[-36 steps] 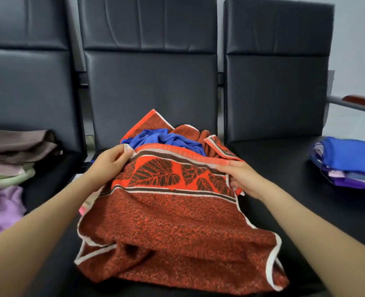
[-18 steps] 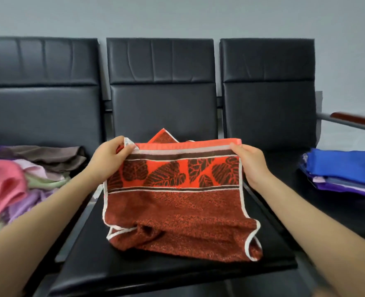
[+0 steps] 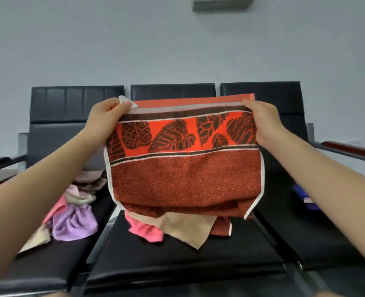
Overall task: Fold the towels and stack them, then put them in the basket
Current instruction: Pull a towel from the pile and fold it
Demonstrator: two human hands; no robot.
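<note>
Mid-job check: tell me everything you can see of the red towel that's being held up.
The red towel looks like terry cloth: rust-red body, a bright orange band with dark leaf prints, dark and white stripes, white edging. It hangs doubled in the air over the middle black seat. The left hand and right hand pinch its top corners. Its lower end bunches up above a pink cloth and a tan cloth; contact there is unclear.

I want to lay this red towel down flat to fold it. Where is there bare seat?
Bare: the middle seat's front, below the pink and tan cloths, and the right seat. Crowded: the left seat, under the loose pile.
</note>
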